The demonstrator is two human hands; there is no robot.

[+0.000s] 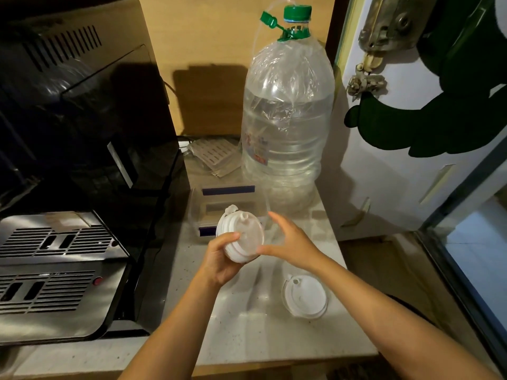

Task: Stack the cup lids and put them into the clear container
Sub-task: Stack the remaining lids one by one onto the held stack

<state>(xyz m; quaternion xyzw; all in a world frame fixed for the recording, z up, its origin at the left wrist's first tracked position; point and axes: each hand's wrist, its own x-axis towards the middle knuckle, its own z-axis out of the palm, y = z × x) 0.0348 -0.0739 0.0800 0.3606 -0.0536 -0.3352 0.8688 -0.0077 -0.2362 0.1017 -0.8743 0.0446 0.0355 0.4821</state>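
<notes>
My left hand point(219, 260) grips a stack of white cup lids point(241, 237) from below, tilted toward me above the counter. My right hand point(290, 242) is beside the stack with fingers spread, its thumb touching the stack's right edge. One more white lid point(305, 298) lies flat on the counter, below and to the right of my hands. The clear container point(208, 208) stands just behind the stack, with blue strips on it; its front is partly hidden by the lids.
A large water bottle with a green cap point(285, 119) stands behind the container. A black and steel coffee machine point(68, 215) fills the left side. The pale counter point(247, 325) ends at a front edge near me; a white door point(397, 160) is on the right.
</notes>
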